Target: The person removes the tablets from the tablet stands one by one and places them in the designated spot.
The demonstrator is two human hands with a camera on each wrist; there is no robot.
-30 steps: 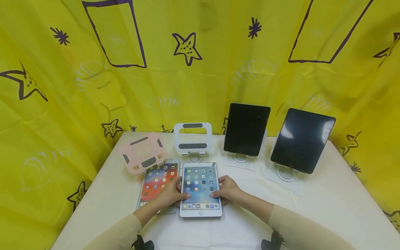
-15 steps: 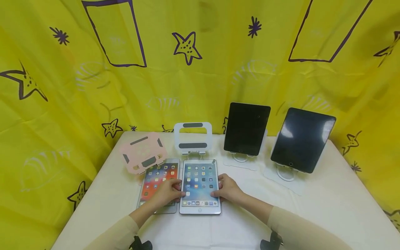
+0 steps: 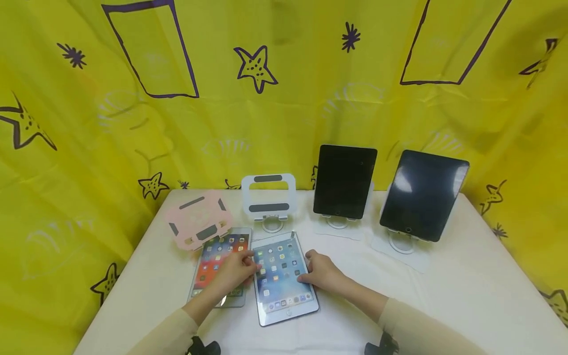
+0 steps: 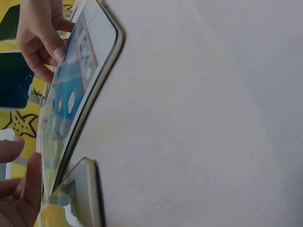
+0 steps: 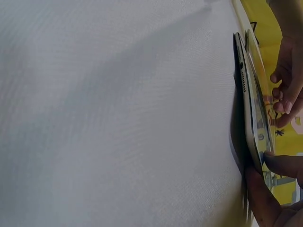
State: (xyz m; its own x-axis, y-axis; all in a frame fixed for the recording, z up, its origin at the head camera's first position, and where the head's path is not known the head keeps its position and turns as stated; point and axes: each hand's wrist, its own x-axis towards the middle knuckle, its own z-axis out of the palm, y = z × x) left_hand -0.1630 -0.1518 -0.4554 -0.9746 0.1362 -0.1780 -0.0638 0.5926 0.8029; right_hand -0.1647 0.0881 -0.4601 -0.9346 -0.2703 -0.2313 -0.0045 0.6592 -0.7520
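A white tablet point(image 3: 281, 276) with a lit blue home screen lies slanted at the table's front middle. My right hand point(image 3: 324, 272) pinches its right edge; in the right wrist view the thumb point(image 5: 284, 165) is on top and a finger is beneath, with that edge raised. My left hand point(image 3: 235, 271) hovers by the tablet's left edge, its thumb and fingers apart in the left wrist view. Under my left hand lies a second tablet point(image 3: 206, 268) with a red and orange screen, partly covered by the hand and wrist.
Behind the tablets stand a tilted pink tablet stand point(image 3: 195, 217) and an upright white stand point(image 3: 268, 199). To the right, two dark-screened tablets, one upright point(image 3: 345, 180) and one leaning point(image 3: 423, 195), rest on stands. A yellow patterned curtain point(image 3: 288, 123) hangs behind the white table point(image 3: 479, 296).
The blue-screen tablet has turned, its lower end swinging toward me and its top tipping left. My left hand has let go of its edge. The head view has shifted slightly.
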